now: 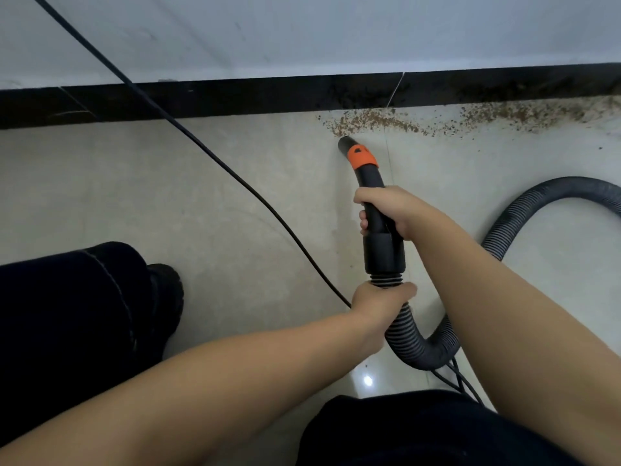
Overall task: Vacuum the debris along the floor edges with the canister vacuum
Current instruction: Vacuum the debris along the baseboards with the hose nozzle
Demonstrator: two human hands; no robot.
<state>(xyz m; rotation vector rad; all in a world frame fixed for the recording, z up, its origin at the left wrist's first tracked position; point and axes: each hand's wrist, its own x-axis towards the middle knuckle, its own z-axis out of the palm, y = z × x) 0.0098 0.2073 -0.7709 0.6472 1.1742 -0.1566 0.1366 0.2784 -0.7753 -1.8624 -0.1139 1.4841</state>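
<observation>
Along the left of the view, a thin black power cord (215,159) runs slantwise from the wall down across the pale tiled floor (100,183), passing beside a dark trouser leg and black shoe (166,294) and slipping under the left forearm. It lies close to where the person stands; a step or a pull on the hose could snag it and jerk the plug or trip the person.

Further right, the left hand (381,299) is wrapped around the grey ribbed vacuum hose (420,348) just below its black collar. Above it, the right hand (386,210) grips the curved black plastic wand handle (376,210), fingers curled round it. Past the orange ring, the open black nozzle tip (346,144) sits low over the floor, just beside the left end of the brown crumbly debris (373,124) but not yet among it.

That debris stretches rightward along the black skirting board (201,99), thickening towards the far right, so most of the work seems to remain. A narrow mouth held too high, or swept fast, may scatter grains outward instead of lifting them; grit tight against the skirting could be missed.

At the right, the hose loops sharply behind the right forearm and away out of frame; the canister itself is not visible. A tight bend there may kink and cut suction.
</observation>
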